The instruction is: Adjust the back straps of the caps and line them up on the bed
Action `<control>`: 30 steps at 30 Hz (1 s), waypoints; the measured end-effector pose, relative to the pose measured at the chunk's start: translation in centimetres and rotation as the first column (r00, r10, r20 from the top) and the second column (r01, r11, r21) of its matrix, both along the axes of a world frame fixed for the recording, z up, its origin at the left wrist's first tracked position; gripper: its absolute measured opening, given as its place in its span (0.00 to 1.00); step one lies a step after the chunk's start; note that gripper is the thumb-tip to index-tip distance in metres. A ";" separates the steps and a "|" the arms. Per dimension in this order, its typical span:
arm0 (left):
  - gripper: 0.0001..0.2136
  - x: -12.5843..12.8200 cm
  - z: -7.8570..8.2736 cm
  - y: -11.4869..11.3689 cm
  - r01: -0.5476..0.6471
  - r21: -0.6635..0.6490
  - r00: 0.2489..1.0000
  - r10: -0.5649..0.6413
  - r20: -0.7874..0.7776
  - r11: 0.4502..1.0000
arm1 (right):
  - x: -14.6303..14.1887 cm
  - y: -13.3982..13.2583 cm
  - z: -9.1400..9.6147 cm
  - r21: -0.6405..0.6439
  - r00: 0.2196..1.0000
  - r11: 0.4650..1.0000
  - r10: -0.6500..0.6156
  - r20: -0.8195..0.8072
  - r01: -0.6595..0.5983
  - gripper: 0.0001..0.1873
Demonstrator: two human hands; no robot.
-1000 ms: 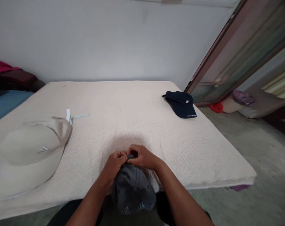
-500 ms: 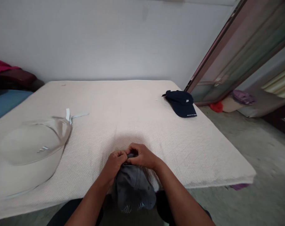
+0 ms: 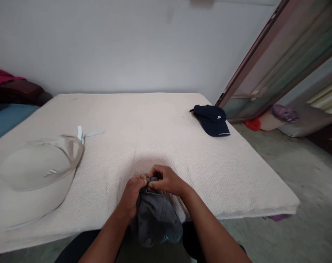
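A dark grey baseball cap [image 3: 159, 215] hangs over the near edge of the bed, its light lettering towards my lap. My left hand [image 3: 133, 190] pinches the cap's back strap from the left. On the strap's other side, my right hand [image 3: 166, 179] grips it between thumb and fingers, close to the left fingertips. The fastening itself is mostly hidden by my fingers. To the left lies a beige sun hat [image 3: 39, 175] with a wide brim and pale ties. A navy cap [image 3: 211, 118] rests near the far right corner.
A cream textured cover [image 3: 144, 128] spreads over the bed, against a pale wall [image 3: 127, 44]. A blue surface [image 3: 11, 118] and a pink cloth [image 3: 3, 76] are at far left. On the right stand a framed door [image 3: 253, 76] and bags [image 3: 285, 113] on the floor.
My right fingers have lifted and parted slightly from the left ones, so a little more of the strap shows. The cap stays in both hands; the other hats have not moved.
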State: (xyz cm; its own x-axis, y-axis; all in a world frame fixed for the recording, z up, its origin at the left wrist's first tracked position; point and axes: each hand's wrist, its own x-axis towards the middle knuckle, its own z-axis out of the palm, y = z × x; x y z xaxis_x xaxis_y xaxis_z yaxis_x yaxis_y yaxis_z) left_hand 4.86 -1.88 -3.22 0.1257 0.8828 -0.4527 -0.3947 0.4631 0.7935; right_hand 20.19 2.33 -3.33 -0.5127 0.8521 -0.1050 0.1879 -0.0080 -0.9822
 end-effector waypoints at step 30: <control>0.09 -1.0 0.0 -0.6 0.113 -0.038 0.991 -0.110 0.075 0.993 | 0.7 -0.1 -0.2 -0.148 0.993 0.987 0.038 -0.112 -0.055 0.10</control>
State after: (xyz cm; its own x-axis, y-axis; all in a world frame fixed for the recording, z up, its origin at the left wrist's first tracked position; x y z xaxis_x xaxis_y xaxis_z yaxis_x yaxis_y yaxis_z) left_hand 3.83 -2.44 -3.21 0.2562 0.8416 -0.4754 -0.3944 0.5400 0.7435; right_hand 20.85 2.23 -3.56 -0.5669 0.8057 -0.1718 0.0836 -0.1512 -0.9850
